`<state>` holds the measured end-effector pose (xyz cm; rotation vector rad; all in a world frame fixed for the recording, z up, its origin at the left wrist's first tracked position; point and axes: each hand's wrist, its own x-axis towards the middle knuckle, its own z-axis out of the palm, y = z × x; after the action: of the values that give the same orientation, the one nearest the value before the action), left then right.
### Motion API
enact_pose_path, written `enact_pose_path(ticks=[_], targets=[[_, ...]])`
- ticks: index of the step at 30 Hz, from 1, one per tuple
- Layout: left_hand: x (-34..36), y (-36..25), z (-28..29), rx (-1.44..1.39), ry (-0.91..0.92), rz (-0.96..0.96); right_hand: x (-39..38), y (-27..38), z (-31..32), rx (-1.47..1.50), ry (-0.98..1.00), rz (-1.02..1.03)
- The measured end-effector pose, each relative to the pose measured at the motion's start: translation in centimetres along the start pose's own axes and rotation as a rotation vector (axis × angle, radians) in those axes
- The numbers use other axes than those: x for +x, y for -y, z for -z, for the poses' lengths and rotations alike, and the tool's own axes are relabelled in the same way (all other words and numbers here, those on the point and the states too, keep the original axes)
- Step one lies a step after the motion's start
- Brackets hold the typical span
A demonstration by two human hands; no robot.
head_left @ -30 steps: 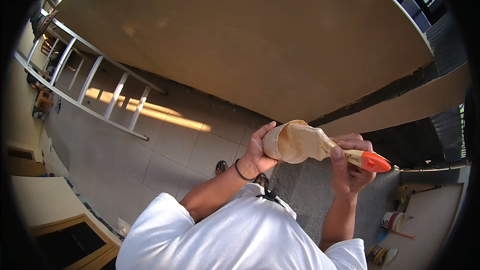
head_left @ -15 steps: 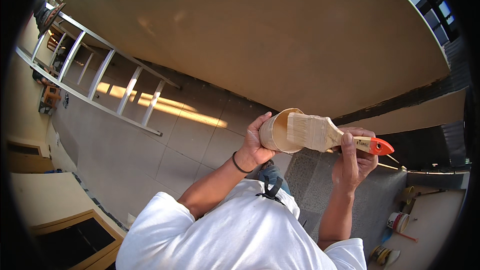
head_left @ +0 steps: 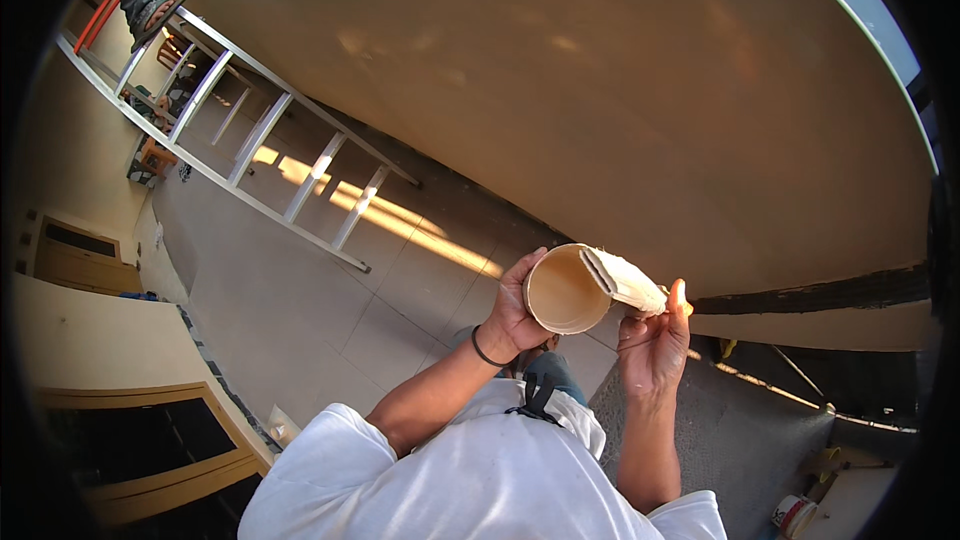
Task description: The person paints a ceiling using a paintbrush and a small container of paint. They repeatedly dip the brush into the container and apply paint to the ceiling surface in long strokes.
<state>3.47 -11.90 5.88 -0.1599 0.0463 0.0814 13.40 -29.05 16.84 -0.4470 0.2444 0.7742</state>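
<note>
My left hand (head_left: 511,312) is wrapped round a paint cup (head_left: 567,292), tipped so that its round mouth and cream-coloured inside show. In my right hand (head_left: 654,345) is a wide paintbrush (head_left: 628,282), its bristles caked with cream paint. The brush head rests at the cup's right rim, seen nearly end-on along the bristle tips. Its handle is hidden behind the bristles and my fingers.
A large tan wall (head_left: 560,90) rises right in front of me. To the left leans an aluminium ladder (head_left: 262,140) with another person's sandalled foot (head_left: 158,20) on it. Paint tubs (head_left: 795,515) stand at the lower right, and a wood-framed window (head_left: 150,440) lies lower left.
My right hand has turned the brush so its bristle tips face me and its handle points away. The cup's mouth has turned more toward me. The view has shifted, moving the ladder rightward.
</note>
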Motion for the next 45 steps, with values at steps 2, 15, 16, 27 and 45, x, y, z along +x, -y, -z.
enact_pose_path(ticks=[2,15,16,27,45], targets=[[-0.1,-1.2,0.5,-0.064,0.054,-0.018,1.6,-0.8,-0.2,0.127,0.014,-0.134],[-1.3,-16.3,-1.3,-0.040,0.068,0.140,15.9,-9.4,-6.5,-0.003,0.225,0.650],[-1.8,-18.0,-1.2,-0.058,0.051,0.153,17.8,-11.0,-7.0,-0.150,0.226,0.791],[-9.9,-37.4,1.0,0.038,-0.302,0.201,35.6,-22.5,-7.8,-1.168,0.132,1.566],[-17.7,-42.9,6.1,0.003,-0.334,0.006,45.0,-41.1,-15.1,-1.440,0.113,1.961]])
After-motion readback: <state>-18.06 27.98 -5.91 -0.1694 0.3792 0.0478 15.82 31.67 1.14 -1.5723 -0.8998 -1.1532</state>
